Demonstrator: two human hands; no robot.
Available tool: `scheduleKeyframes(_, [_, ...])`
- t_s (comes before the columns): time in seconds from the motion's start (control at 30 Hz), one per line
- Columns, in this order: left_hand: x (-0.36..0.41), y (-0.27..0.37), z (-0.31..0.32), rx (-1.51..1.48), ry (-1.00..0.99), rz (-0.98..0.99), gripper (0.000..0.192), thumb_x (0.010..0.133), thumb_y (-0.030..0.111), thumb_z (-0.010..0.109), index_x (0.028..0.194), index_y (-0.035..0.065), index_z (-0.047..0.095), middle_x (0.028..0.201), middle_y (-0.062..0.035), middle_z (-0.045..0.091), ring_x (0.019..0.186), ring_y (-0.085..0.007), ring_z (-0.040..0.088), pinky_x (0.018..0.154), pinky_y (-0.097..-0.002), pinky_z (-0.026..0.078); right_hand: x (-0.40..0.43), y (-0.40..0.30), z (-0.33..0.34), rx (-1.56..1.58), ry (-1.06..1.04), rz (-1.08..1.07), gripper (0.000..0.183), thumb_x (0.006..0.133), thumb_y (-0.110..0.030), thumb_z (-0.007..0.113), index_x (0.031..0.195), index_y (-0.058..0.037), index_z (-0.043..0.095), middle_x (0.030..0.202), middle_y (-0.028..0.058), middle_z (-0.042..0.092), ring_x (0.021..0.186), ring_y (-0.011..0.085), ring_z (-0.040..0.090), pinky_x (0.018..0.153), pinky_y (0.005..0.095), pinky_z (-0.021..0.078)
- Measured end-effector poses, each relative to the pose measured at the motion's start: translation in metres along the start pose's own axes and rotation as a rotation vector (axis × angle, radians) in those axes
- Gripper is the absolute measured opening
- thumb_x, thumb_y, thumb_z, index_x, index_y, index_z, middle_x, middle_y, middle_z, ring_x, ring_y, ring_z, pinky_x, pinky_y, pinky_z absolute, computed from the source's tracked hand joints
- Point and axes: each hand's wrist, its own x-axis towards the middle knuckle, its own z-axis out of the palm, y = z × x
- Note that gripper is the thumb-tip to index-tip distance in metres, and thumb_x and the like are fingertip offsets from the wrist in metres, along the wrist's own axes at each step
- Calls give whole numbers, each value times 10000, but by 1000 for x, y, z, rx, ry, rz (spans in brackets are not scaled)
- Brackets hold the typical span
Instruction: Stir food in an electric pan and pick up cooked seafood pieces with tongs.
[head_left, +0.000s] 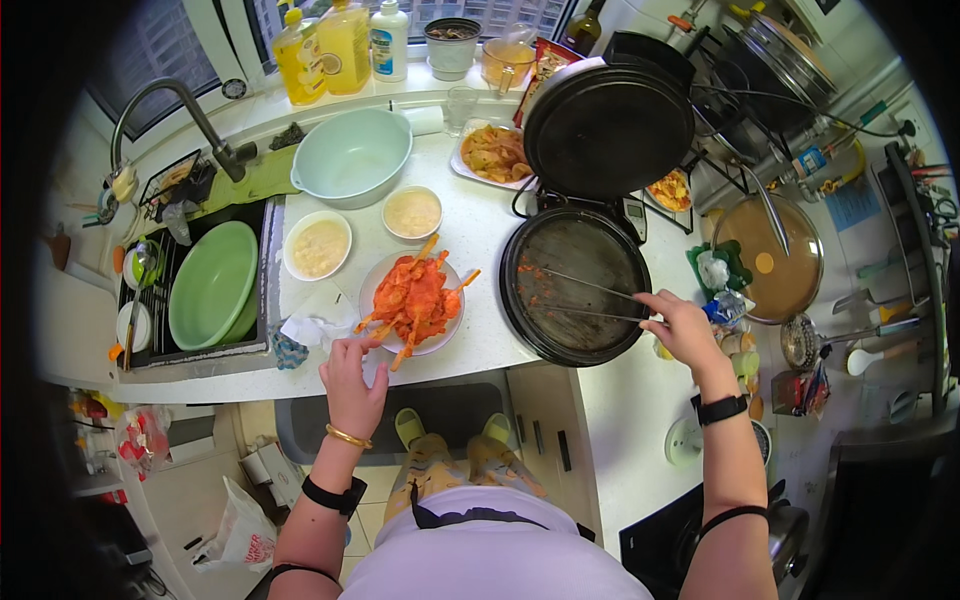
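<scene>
My right hand (679, 334) grips a pair of thin metal tongs (589, 283). Their two arms are spread apart over the dark round plate of an electric griddle (577, 330), whose lid (611, 124) stands raised. Small red bits lie on the left part of that cooking surface. To the left, a white plate (369, 281) holds a pile of red-coated meat skewers (416, 296) with wooden sticks jutting out. My left hand (351, 382) is at the plate's near left edge, thumb and fingers apart. Its fingertips are close to a stick end; whether they touch it I cannot tell.
Behind the skewers stand two bowls of pale food (321, 246) and a mint-green basin (352, 157). A tray of cooked food (495, 154) sits left of the raised lid. Crumpled tissue (319, 326) lies beside the sink, which holds a green tub (212, 289).
</scene>
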Motion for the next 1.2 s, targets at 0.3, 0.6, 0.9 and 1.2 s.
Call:
scheduleKeyframes(0.3, [-5, 15, 1, 34, 26, -4, 310, 765, 96, 669, 1066, 100, 594, 978, -59, 537, 909, -226, 544, 824, -359, 335, 54, 30, 11, 38, -20, -135, 362, 808, -183, 692, 1159, -138, 617, 936, 63, 617, 823, 269, 635, 740, 387, 495])
scheduleKeyframes(0.6, [-12, 23, 2, 72, 51, -67, 305, 762, 92, 667, 1058, 106, 594, 964, -47, 535, 796, -206, 508, 788, -344, 335, 53, 37, 29, 108, 26, -161, 230, 835, -163, 655, 1060, -121, 672, 921, 68, 656, 810, 309, 624, 706, 387, 505])
scheduleKeyframes(0.9, [-8, 29, 10, 53, 75, -48, 297, 763, 92, 657, 1052, 104, 591, 975, -52, 534, 813, -215, 513, 777, -348, 331, 36, 36, 31, 128, 124, -128, 165, 836, -157, 650, 986, -106, 697, 854, 76, 656, 768, 319, 622, 684, 384, 498])
scheduleKeyframes(1.2, [-12, 17, 5, 53, 79, -64, 314, 754, 105, 664, 1059, 104, 586, 991, -56, 541, 905, -238, 531, 807, -370, 325, 47, -35, 18, 299, 195, -195, 200, 819, -129, 665, 1014, -90, 685, 827, 96, 632, 743, 326, 617, 651, 382, 489])
